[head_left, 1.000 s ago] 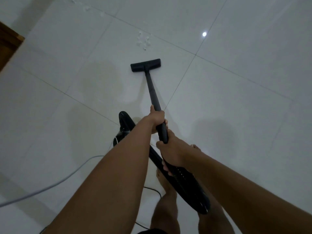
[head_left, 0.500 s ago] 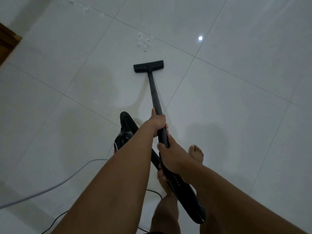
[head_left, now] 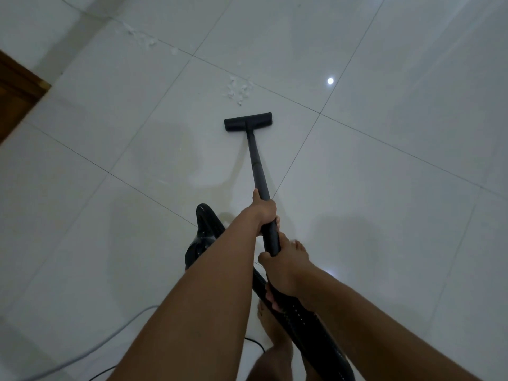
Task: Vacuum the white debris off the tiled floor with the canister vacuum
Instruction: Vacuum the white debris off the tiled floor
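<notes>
Debris (head_left: 238,89) lies just beyond the nozzle (head_left: 248,121), with a second patch (head_left: 140,39) far to the left. We judge it best to push the nozzle slowly forward, flat on the tiled floor (head_left: 384,188), over the near pile first. Our left hand (head_left: 265,209) grasps the wand (head_left: 257,166) with arm stretched; our right hand (head_left: 286,266) clasps it nearer, above the hose (head_left: 299,323). The canister (head_left: 204,229) stands near us, at left.
</notes>
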